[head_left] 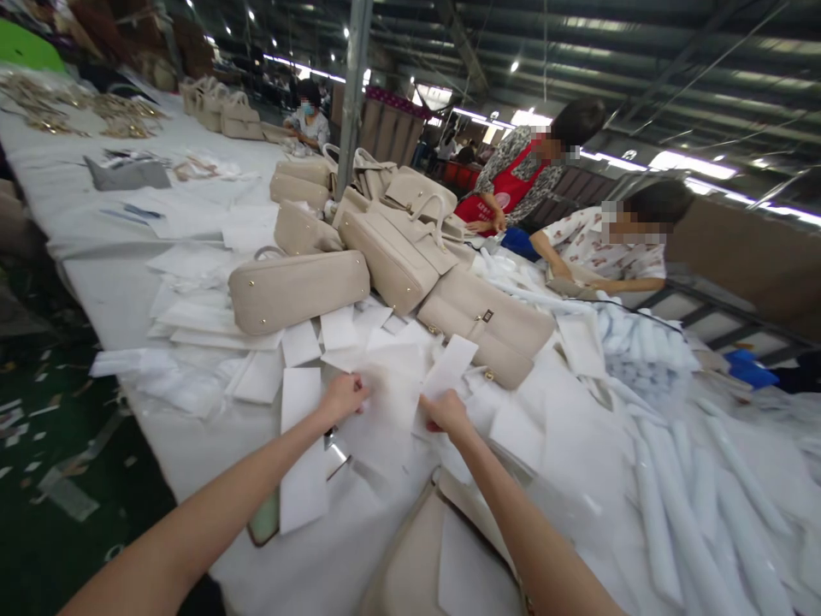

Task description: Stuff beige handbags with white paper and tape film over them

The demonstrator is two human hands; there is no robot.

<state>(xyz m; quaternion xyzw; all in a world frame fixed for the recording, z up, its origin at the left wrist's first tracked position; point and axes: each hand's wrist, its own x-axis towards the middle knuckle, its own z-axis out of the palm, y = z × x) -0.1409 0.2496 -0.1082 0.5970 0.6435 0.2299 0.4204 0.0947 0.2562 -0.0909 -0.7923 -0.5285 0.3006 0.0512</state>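
Observation:
My left hand (345,395) and my right hand (446,412) are both closed on the edges of a thin white foam sheet (392,395), which is stretched between them over a pile of more white sheets. Directly below my arms an open beige handbag (410,560) lies near the table's front edge, with a white sheet inside it. Beyond the sheet lie more beige handbags: one on its side (296,289) to the left and one with a metal clasp (486,327) to the right.
A long white-covered table (96,239) runs away to the far left, with gold hardware (96,111) on it. White foam rolls (680,505) cover the right side. Two people (603,244) work across the table, a third (309,120) sits farther back. A steel post (354,94) stands behind the bags.

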